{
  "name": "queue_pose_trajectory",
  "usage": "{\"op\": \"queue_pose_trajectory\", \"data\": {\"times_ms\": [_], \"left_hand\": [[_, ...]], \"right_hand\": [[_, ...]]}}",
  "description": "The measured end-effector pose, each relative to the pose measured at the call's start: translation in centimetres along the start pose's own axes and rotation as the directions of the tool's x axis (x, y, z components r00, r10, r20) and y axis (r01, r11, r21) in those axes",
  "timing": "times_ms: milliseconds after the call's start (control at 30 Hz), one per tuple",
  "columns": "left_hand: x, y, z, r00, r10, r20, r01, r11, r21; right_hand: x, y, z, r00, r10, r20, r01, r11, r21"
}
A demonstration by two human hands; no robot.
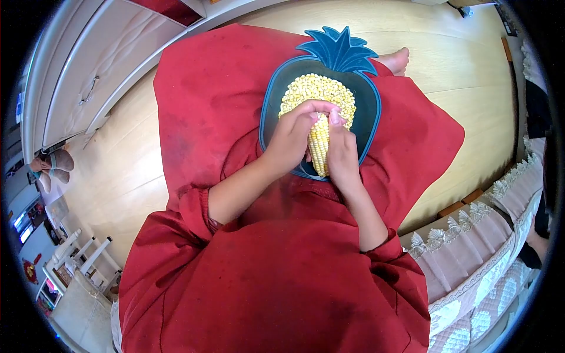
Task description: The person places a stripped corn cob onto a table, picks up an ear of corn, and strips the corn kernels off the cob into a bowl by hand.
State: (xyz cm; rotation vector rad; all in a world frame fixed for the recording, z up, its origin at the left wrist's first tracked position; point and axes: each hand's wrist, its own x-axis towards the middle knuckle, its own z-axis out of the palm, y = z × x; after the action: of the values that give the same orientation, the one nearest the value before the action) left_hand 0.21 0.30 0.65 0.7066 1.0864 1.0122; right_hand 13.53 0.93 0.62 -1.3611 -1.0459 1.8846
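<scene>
A yellow corn cob (319, 144) is held between my two hands, its rows of kernels showing along the lower part. My left hand (293, 132) wraps round its left side, with the fingers curled over the upper end. On the right side, my right hand (343, 150) grips it, thumb near the top. Under and behind the hands lies a heap of loose kernels (318, 88) in a dark pineapple-shaped tray (369, 112) with a blue rim and blue leaves. The tray rests on red cloth over my lap.
Red cloth (200, 106) spreads over both legs, and a bare foot (397, 61) shows beyond the tray. Pale wooden floor (447, 53) surrounds me. White cabinets (112, 65) stand at upper left, a white chair (82, 259) at lower left, a lace-trimmed sofa (465, 253) at right.
</scene>
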Motion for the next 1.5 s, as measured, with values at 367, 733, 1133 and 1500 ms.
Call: {"op": "queue_pose_trajectory", "data": {"times_ms": [367,733,1133,1500], "left_hand": [[0.8,-0.9,-0.5,0.998,-0.045,0.05,0.059,0.946,-0.318],[0.0,0.2,0.0,1.0,-0.024,0.019,0.026,0.997,-0.069],[1.1,-0.6,0.2,0.995,-0.083,-0.046,0.062,0.935,-0.349],[1.1,-0.8,-0.3,0.996,-0.09,-0.019,0.074,0.908,-0.412]], "right_hand": [[0.0,-0.5,0.3,0.999,0.028,-0.035,-0.029,0.999,-0.026],[-0.1,-0.6,0.1,0.999,0.04,-0.029,-0.04,0.999,0.0],[0.0,-0.7,0.4,0.998,0.042,-0.037,-0.042,0.999,-0.008],[0.1,-0.2,0.0,0.999,0.041,0.0,-0.041,0.999,-0.013]]}}
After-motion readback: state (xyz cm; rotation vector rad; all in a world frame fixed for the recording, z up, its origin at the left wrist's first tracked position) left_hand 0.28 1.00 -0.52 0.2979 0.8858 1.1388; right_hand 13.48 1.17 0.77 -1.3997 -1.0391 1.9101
